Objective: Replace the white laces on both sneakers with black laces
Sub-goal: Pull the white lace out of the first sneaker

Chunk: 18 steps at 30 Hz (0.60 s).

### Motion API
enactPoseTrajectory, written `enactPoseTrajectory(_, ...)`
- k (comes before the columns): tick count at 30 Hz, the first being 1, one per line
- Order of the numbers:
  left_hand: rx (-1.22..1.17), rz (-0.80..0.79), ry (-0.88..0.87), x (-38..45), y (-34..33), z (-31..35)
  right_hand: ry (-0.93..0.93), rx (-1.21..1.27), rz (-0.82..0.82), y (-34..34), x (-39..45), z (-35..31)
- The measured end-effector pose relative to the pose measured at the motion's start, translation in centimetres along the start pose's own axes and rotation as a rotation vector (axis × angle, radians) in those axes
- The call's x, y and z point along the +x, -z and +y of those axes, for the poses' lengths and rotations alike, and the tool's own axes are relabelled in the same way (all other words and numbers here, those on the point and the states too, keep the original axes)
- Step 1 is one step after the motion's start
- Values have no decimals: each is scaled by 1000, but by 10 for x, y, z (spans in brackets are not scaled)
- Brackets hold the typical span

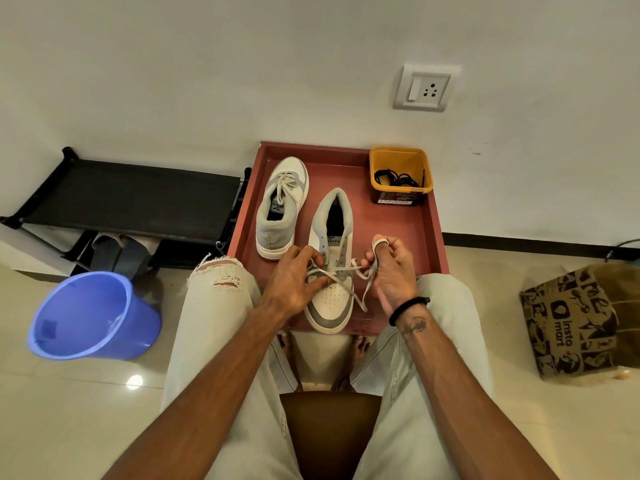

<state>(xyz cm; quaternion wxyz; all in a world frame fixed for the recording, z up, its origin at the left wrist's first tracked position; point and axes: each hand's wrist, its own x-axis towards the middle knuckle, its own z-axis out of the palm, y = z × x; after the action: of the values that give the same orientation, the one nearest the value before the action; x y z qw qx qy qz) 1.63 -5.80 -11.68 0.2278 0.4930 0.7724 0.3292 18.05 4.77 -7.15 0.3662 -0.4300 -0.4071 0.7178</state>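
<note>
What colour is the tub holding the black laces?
Yellow tub, dark band at base; head view.

Near sneaker [330,271]: smooth matt white toe panel, perforated; grey trim looks suede-like. Far sneaker [280,206]: grey cloth-like heel, pale upper. White lace [341,275]: flat woven cloth, dull, slightly grubby. Black laces [398,178]: thin dark cord. Yellow tub [401,174]: smooth plastic, printed label at base. Red tray [433,237]: matt painted surface, faintly scuffed. Blue bucket [93,317]: glossy plastic. Floor [69,410]: polished tile, light glare. Shoe rack [131,195]: black fabric shelf. Bag [571,320]: printed brown paper. Trousers [214,306]: pale denim, frayed rip at knee.
</note>
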Motion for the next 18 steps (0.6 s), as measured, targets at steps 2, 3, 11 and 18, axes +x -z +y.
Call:
enactPoseTrajectory(2, 9, 3, -6, 0, 0, 0, 25, -107, 9, 0, -2, -1)
enactPoseTrajectory(3, 11, 4, -7, -1, 1, 0, 53, -199, 15, 0, -2, 0)
enactPoseTrajectory(11, 28, 8, -23, 0, 1, 2, 174, -1035, -185, 3, -10, 9)
enactPoseTrajectory(18, 10, 23, -33, -1, 1, 0, 203, -1059, -165, 11, -5, 8)
